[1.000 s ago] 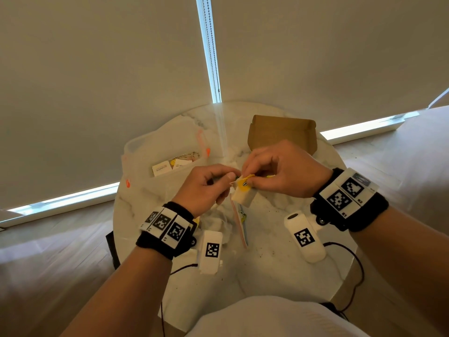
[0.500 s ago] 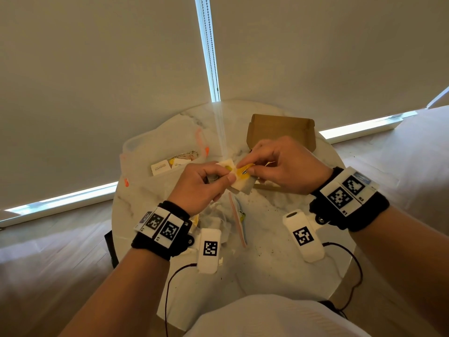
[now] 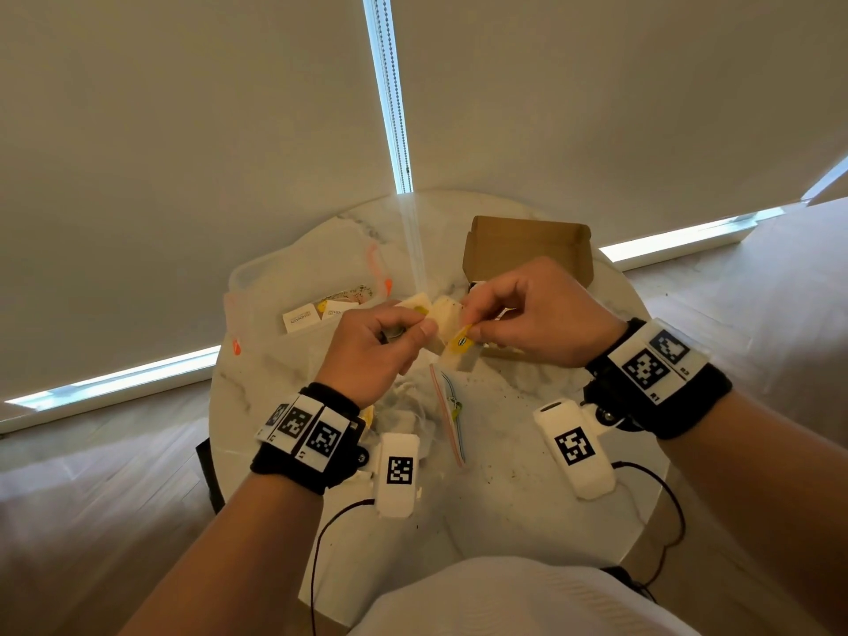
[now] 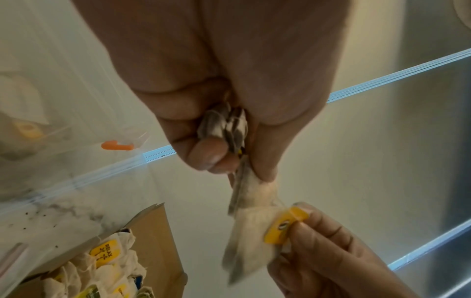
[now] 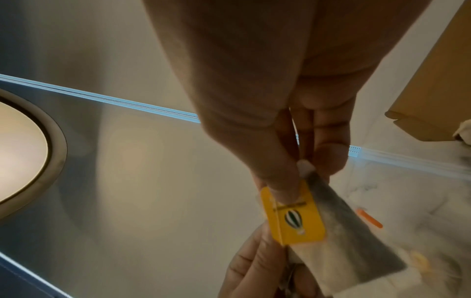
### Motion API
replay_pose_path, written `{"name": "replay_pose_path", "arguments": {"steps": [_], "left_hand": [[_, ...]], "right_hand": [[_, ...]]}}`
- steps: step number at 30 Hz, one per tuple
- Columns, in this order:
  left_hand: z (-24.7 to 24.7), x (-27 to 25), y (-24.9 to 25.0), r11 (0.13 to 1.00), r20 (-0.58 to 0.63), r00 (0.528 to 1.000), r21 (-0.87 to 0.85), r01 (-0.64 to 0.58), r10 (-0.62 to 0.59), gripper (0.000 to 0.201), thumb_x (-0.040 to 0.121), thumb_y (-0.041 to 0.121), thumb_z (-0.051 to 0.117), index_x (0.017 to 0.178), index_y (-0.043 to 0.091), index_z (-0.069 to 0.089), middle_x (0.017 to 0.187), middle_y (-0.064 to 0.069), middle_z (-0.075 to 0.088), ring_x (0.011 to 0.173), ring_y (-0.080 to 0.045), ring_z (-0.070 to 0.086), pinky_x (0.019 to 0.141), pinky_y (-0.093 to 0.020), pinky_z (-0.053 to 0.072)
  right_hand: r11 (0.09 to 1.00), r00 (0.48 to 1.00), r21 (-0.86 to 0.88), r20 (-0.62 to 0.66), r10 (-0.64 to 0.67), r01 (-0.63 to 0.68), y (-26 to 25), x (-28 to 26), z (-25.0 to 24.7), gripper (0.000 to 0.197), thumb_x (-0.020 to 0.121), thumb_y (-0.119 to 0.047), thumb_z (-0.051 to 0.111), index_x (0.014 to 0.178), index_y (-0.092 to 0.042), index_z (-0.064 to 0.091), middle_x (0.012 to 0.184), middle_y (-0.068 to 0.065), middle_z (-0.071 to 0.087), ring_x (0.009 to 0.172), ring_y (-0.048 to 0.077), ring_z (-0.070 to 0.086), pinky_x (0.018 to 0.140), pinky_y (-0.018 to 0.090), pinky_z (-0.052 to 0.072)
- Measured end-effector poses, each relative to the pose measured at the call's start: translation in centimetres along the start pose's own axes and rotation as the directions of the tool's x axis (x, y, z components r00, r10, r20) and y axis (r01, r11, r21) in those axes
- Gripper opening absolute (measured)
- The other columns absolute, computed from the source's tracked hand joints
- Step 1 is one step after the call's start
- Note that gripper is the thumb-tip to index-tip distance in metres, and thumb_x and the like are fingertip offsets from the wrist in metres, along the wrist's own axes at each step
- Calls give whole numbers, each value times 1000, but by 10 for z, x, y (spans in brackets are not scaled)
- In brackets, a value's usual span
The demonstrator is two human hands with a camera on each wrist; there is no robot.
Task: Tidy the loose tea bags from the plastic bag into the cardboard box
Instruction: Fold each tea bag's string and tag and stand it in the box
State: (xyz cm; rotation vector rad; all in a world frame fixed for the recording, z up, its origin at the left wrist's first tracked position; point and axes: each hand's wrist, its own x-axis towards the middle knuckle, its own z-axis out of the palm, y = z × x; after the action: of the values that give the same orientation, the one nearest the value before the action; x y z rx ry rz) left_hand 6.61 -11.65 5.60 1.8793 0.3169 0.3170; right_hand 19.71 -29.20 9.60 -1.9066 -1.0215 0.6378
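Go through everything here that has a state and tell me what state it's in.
Cardboard box: open, lid flap up, tea bags inside.
Plastic bag: lying on the table, some packets inside.
Tea bag: held between both hands above the table.
Left hand: grips tea bags.
Right hand: pinches the yellow tag.

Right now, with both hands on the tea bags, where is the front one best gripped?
By its stiff yellow tag, pinched from the right, as the right hand does. The tea bag itself is soft and hangs limp; the left hand holds the others.
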Motion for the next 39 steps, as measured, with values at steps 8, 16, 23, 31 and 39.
{"name": "replay_pose_path", "arguments": {"steps": [8, 16, 23, 31, 39], "left_hand": [[3, 1, 1, 999, 17, 999, 21, -39, 39, 12, 89, 6, 69, 82, 14, 75, 59, 5, 54, 50, -5, 48, 55, -16, 41], [8, 6, -2, 994, -47, 993, -37, 105, -106, 19, 96, 5, 59, 96, 10, 77, 59, 9, 58, 50, -7, 50, 60, -17, 47], [17, 10, -6, 987, -20, 988, -51, 151, -152, 19, 95, 2, 59, 93, 11, 76, 70, 2, 59, 51, -8, 51, 56, -18, 47], [28, 16, -14, 977, -22, 977, -31, 213, -214, 22, 94, 3, 61, 89, 16, 77, 69, 5, 60, 51, -10, 54, 56, -19, 48], [31, 26, -17, 975, -12, 975, -1, 224, -224, 19, 94, 4, 60, 91, 15, 77, 65, 13, 60, 52, -9, 53, 59, -20, 49]], "right_hand": [[996, 999, -80, -13, -46, 45, -2, 5, 6, 10, 81, -13, 78, 87, -22, 77, 89, -8, 73, 79, 9, 66, 69, 23, 55], [981, 978, -105, -149, 146, -163, 38, 17, -17, 19, 88, -15, 71, 104, -25, 73, 91, -13, 70, 87, 4, 67, 79, 23, 54], [820, 889, -360, -287, 357, -445, 139, 28, -65, 8, 86, -11, 71, 90, -18, 73, 90, -4, 67, 86, 14, 62, 78, 25, 49], [665, 851, -544, -211, 482, -512, 195, 26, -43, 13, 92, -8, 61, 98, -11, 72, 100, 5, 64, 86, 16, 55, 82, 27, 47], [481, 825, -770, -102, 556, -420, 204, 54, -26, 11, 96, -8, 54, 93, -6, 64, 77, 5, 56, 85, 25, 65, 70, 29, 47]]}}
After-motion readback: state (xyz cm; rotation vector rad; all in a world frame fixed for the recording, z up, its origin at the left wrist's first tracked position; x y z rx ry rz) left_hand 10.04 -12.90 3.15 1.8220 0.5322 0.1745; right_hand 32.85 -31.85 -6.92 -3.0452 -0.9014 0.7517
